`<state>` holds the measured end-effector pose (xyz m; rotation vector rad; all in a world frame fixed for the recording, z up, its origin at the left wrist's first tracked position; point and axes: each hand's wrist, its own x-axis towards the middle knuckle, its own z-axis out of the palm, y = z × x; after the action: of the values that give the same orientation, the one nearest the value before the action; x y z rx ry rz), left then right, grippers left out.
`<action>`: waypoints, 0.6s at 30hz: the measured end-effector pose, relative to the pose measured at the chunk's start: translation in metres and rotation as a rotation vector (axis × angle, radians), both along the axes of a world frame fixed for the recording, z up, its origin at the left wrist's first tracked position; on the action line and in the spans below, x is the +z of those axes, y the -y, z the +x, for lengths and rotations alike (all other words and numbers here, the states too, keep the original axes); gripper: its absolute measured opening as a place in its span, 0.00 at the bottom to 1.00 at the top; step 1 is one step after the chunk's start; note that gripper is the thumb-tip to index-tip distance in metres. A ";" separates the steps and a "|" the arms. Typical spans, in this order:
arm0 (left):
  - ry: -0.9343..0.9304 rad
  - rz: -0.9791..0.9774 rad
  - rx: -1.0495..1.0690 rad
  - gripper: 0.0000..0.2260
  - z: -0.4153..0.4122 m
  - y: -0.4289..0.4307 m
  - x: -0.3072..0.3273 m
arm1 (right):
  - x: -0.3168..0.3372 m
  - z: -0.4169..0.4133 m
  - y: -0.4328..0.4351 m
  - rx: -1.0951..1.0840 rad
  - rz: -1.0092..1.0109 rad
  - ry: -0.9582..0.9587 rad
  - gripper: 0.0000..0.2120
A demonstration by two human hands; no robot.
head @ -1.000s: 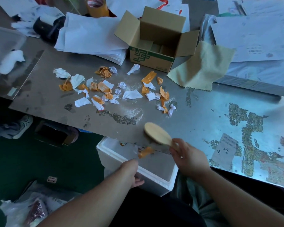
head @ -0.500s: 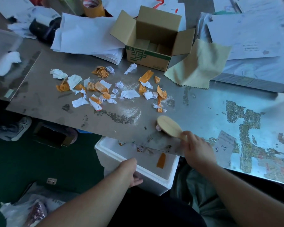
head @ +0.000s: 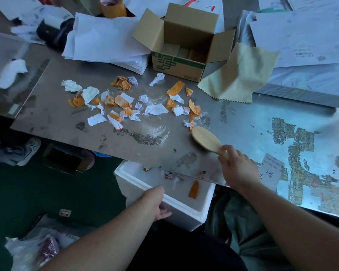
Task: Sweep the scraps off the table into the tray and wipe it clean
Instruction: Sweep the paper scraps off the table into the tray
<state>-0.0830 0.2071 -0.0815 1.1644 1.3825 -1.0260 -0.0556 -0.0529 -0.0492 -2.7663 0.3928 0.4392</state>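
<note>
Several white and orange paper scraps (head: 125,100) lie scattered across the grey metal table (head: 53,118), with pale powder (head: 157,132) near them. My right hand (head: 239,169) is shut on the handle of a wooden brush (head: 205,140), whose head rests on the table just below the rightmost scraps. A white foam tray (head: 190,216) sits under the table's near edge with an orange scrap (head: 193,189) and a few bits inside. My left hand (head: 155,204) grips the tray's near rim. A yellow cloth (head: 241,75) lies at the back right.
An open cardboard box (head: 180,42) and a stack of white papers (head: 106,42) stand behind the scraps. A tape roll (head: 112,5) and a dark object (head: 53,32) are at the back left. Large sheets (head: 301,36) cover the right rear. Bags and shoes lie on the green floor.
My right hand has carried the brush away from the table edge, up and right to the rightmost scraps. An orange scrap dropped into the tray. My left hand stays on the tray.
</note>
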 end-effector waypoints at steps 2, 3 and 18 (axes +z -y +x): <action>-0.004 0.007 -0.007 0.15 0.001 0.000 0.000 | 0.000 -0.003 -0.004 0.045 0.007 -0.026 0.14; -0.008 0.012 -0.009 0.16 0.000 0.001 0.000 | -0.002 -0.008 -0.007 0.076 0.025 -0.032 0.14; 0.004 0.012 0.035 0.16 -0.005 0.005 -0.007 | 0.000 0.022 -0.007 0.129 0.023 0.200 0.14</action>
<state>-0.0885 0.2023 -0.0886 1.1471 1.4030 -0.9911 -0.0341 -0.0462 -0.0496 -2.7891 0.1614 0.1921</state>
